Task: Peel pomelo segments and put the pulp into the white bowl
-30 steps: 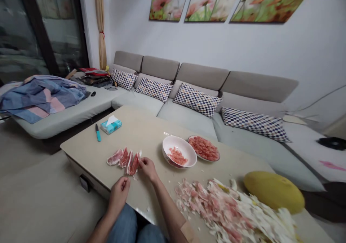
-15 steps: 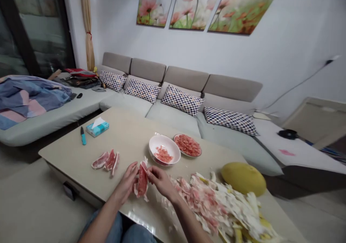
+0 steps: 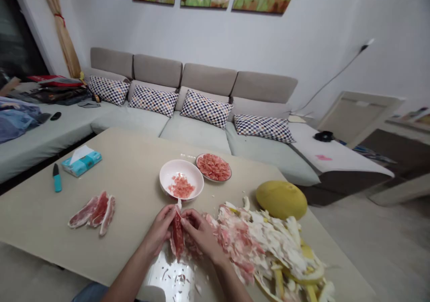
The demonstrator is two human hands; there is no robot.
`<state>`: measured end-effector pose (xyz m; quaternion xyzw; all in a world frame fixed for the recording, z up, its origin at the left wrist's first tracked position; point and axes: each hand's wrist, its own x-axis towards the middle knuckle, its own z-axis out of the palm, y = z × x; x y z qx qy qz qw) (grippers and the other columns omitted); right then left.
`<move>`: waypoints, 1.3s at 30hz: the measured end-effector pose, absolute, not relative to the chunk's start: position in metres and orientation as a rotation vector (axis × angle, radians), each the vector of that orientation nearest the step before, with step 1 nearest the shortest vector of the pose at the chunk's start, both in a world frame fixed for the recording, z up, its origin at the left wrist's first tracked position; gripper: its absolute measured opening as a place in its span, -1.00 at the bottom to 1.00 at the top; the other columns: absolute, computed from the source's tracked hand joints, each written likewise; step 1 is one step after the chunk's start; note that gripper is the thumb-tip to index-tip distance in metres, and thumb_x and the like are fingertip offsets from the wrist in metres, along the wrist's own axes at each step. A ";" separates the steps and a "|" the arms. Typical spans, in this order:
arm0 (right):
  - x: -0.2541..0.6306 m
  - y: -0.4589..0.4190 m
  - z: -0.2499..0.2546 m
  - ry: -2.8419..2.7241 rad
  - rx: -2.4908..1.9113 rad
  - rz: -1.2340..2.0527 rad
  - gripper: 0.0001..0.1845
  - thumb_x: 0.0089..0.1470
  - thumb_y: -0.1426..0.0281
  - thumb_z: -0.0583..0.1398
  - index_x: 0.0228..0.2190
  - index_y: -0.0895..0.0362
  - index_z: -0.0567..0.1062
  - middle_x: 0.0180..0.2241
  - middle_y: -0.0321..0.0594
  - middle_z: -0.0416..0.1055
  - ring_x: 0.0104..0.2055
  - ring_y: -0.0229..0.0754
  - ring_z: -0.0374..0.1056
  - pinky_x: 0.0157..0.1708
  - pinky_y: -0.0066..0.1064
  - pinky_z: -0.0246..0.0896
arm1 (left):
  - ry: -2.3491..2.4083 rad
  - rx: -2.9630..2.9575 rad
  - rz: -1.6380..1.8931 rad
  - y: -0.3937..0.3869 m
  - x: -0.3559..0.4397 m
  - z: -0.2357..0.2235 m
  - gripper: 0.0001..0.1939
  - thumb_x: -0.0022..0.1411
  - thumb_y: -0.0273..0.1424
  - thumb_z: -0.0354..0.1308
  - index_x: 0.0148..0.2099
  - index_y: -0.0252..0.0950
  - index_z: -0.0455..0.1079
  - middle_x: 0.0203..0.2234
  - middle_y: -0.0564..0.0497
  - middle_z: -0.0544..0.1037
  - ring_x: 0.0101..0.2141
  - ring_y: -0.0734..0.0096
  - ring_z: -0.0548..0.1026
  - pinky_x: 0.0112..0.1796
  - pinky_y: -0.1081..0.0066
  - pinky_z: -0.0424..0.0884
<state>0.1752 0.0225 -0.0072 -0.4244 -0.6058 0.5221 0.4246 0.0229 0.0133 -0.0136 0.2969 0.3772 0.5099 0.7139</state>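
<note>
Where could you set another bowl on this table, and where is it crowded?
Bare tabletop lies between the tissue box, white bowl and pomelo segments. Crowded: the right side, around the left hand, right hand, held pomelo segment and heap of pomelo membrane.

A pink pomelo segment [image 3: 177,235] stands nearly upright between the two hands, its juicy red flesh facing up and a thin strip of white skin sticking out at the far end. The left hand [image 3: 157,229] cups the segment from the left, and the right hand [image 3: 200,235] grips it from the right with curled fingers. The hands are close together, both touching the fruit.
</note>
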 end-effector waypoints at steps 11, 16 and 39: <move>0.179 0.012 -0.021 -1.565 -1.121 1.143 -0.68 0.18 0.12 0.16 -0.42 0.12 0.43 -0.43 -0.27 0.37 -0.35 -0.19 0.27 -0.34 -0.43 0.15 | 0.853 0.868 1.087 0.001 0.027 -0.010 -0.69 0.12 -0.26 0.31 -0.10 -0.27 0.46 -0.23 -0.05 0.57 -0.14 0.24 0.50 -0.06 0.37 0.35; 0.172 0.008 -0.020 -1.487 -1.129 1.058 -0.68 0.22 0.15 0.12 -0.44 0.11 0.37 -0.46 -0.31 0.30 -0.39 -0.22 0.22 -0.36 -0.44 0.13 | 0.893 0.842 1.102 -0.001 0.028 -0.008 -0.67 0.11 -0.30 0.30 -0.06 -0.26 0.47 -0.20 -0.05 0.59 -0.12 0.21 0.50 -0.07 0.36 0.37; 0.175 0.009 -0.008 -1.017 -1.038 1.450 -0.59 -0.03 0.03 0.30 -0.46 0.11 0.38 -0.62 -0.41 0.20 -0.60 -0.33 0.11 -0.59 -0.50 0.03 | 0.684 0.584 0.938 -0.003 0.021 -0.006 -0.79 0.17 -0.26 0.28 -0.22 -0.29 0.47 -0.44 0.00 0.52 -0.40 0.36 0.51 -0.26 0.34 0.46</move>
